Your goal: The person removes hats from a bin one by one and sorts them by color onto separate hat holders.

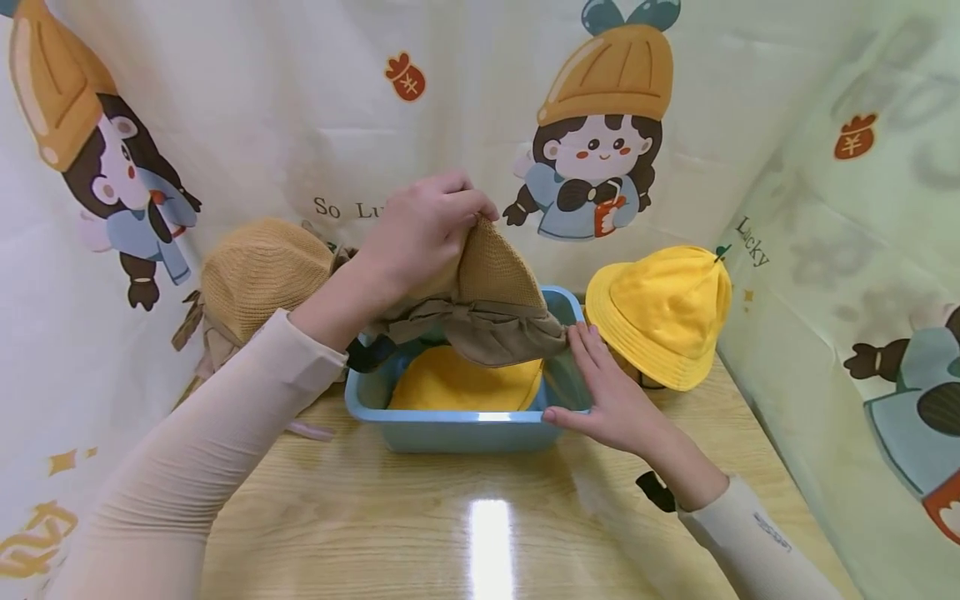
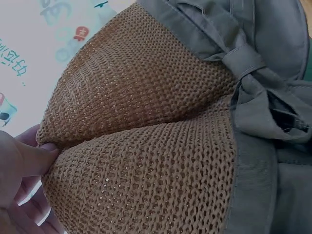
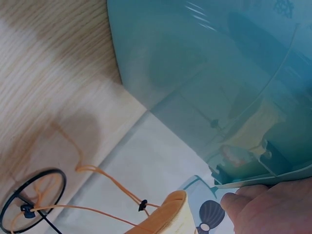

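My left hand (image 1: pixel 427 229) pinches the crown tip of a tan knitted sun hat (image 1: pixel 497 271), which hangs brim down above a light blue plastic bin (image 1: pixel 468 435). The left wrist view shows thumb and fingers on the knit crown and a knotted grey-brown bow (image 2: pixel 246 63) at the brim. My right hand (image 1: pixel 615 400), fingers extended and thumb apart, rests at the bin's right rim, close to the hat's brim. Inside the bin lies a yellow hat (image 1: pixel 465 382), partly hidden by the tan one. In the right wrist view the fingers touch the rim.
Another tan woven hat (image 1: pixel 262 271) with ribbons stands left of the bin, and a yellow bucket hat (image 1: pixel 663 308) sits to its right. An orange cord and a black wire ring (image 3: pixel 34 200) show near the bin. Patterned cloth (image 1: pixel 465 142) walls the wooden table (image 1: pixel 360 517).
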The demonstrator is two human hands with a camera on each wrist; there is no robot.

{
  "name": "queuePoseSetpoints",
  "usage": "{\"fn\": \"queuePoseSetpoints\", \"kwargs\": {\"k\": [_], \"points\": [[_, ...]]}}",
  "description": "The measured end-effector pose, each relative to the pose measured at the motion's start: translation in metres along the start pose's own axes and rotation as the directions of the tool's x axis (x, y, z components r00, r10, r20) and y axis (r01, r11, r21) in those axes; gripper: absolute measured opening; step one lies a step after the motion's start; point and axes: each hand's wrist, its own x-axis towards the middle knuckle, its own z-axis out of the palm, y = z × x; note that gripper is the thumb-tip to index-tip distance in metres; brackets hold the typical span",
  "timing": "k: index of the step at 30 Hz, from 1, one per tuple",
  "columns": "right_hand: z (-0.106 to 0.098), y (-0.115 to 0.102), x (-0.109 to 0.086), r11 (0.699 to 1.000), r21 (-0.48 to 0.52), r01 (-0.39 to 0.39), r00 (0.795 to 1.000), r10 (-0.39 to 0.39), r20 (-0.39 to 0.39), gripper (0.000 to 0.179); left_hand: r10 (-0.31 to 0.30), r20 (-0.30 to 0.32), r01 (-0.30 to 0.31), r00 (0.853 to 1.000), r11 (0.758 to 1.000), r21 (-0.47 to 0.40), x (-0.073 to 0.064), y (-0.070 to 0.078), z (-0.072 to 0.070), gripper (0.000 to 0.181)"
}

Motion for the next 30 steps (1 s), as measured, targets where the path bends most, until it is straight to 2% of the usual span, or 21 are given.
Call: {"fn": "queuePoseSetpoints", "kwargs": {"k": [4,10,15,18,23,27,30], "points": [[0.000,-0.001,0.001,0.999,0.042,0.006,1.000,-0.006,-0.012,0.122,0.044,-0.075,-0.044,0.996,0.999,0.001,-0.004,0.004,-0.007,0.027],[0.004,0.002,0.000,0.997,0.083,-0.008,1.000,0.009,-0.014,0.122,0.061,-0.158,-0.058,0.986,0.998,0.022,-0.016,0.002,-0.018,0.029],[0.006,0.002,0.000,0.997,0.080,0.011,1.000,-0.011,-0.004,0.115,0.043,-0.240,-0.053,0.970,0.998,-0.034,-0.031,-0.004,-0.030,0.032],[0.004,0.002,-0.001,0.997,0.075,0.019,1.000,-0.019,-0.005,0.114,0.061,-0.283,-0.087,0.957,0.993,-0.080,-0.036,-0.005,-0.034,0.032],[0.004,0.003,0.000,0.997,0.067,0.045,0.999,-0.045,-0.006,0.114,0.109,-0.325,-0.152,0.939,0.982,-0.110,-0.047,-0.002,-0.039,0.030],[0.004,0.003,-0.001,0.998,0.056,0.040,0.999,-0.039,-0.014,0.112,0.162,-0.339,-0.201,0.927,0.976,-0.083,-0.052,-0.004,-0.042,0.031],[0.005,0.002,0.000,0.998,0.049,0.032,1.000,-0.031,-0.003,0.111,0.180,-0.346,-0.214,0.921,0.975,-0.063,-0.052,-0.007,-0.047,0.031]]}}
